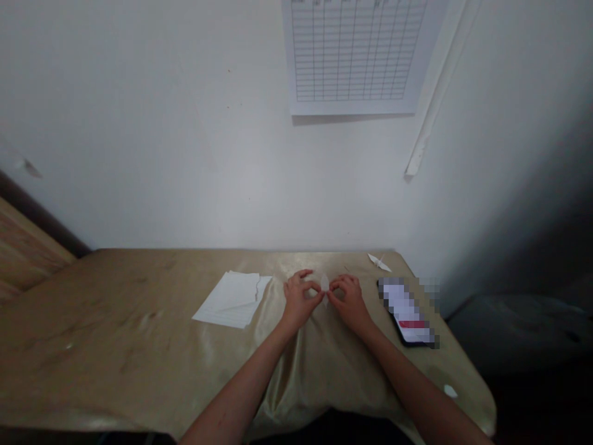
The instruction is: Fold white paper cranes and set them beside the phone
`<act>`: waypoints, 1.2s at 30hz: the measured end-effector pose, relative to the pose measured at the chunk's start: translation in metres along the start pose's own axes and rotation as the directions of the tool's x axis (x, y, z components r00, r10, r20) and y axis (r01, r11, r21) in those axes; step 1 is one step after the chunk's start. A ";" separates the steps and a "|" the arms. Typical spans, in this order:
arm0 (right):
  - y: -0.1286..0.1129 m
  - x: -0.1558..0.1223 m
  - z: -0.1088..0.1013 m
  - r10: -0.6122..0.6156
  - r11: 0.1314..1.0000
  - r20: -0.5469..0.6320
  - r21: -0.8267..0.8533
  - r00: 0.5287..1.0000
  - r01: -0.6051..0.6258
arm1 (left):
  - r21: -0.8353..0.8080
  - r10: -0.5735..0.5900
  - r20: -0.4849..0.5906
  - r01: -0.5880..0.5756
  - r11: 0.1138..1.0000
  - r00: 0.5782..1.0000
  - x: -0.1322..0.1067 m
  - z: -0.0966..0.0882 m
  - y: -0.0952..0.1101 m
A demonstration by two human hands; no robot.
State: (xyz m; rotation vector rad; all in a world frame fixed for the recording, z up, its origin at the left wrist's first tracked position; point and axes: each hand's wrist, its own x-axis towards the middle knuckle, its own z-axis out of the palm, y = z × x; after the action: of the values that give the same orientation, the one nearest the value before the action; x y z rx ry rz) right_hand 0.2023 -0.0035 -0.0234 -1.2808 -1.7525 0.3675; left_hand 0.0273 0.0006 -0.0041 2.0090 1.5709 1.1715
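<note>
Between my two hands is a small piece of folded white paper [325, 282], held upright just above the cloth-covered table. My left hand [300, 299] pinches its lower left side between thumb and forefinger, the other fingers loosely curled. On the opposite side, my right hand [347, 298] pinches it the same way, the fingertips of both hands nearly meeting. Its lower part is mostly hidden by the fingertips. Left of my hands lies a stack of white paper sheets [231, 300], the top one with a torn edge.
A folded paper crane [379, 262] lies at the table's back right. A phone [407, 312] with a lit screen rests right of my hands. A white paper scrap [450, 390] sits near the right edge. The gold tablecloth [115, 321] is wrinkled. A printed chart [354, 55] hangs on the wall.
</note>
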 end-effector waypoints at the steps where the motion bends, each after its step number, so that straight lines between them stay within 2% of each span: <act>1: 0.000 -0.001 0.000 0.002 1.000 -0.013 -0.008 1.000 -0.003 | 0.000 -0.007 -0.006 0.007 1.000 1.000 0.000 0.000 0.000; 3: -0.001 -0.002 0.000 -0.001 1.000 -0.019 -0.023 1.000 0.001 | -0.002 -0.022 -0.014 0.022 1.000 1.000 0.000 -0.001 0.001; 7: -0.003 -0.002 -0.001 -0.039 0.999 0.042 -0.033 0.998 0.040 | -0.007 -0.016 0.013 0.016 1.000 1.000 0.001 -0.003 0.002; 14: -0.001 0.000 -0.005 -0.013 1.000 -0.010 -0.022 1.000 0.012 | 0.001 -0.047 -0.015 0.047 0.999 0.999 0.002 -0.004 0.002; 29: 0.002 0.001 -0.002 0.028 0.986 -0.042 0.163 0.999 -0.021 | 0.003 -0.028 -0.008 0.028 1.000 1.000 0.001 -0.004 0.003; 36: 0.000 0.000 0.001 0.023 0.991 -0.053 0.131 0.998 -0.016 | 0.001 -0.013 0.003 0.013 1.000 1.000 0.000 -0.002 0.004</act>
State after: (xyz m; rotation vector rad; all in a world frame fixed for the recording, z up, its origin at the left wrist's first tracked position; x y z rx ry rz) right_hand 0.2017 -0.0034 -0.0240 -1.2036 -1.6439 0.4474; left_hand 0.0280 -0.0016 -0.0002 1.9976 1.5805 1.1628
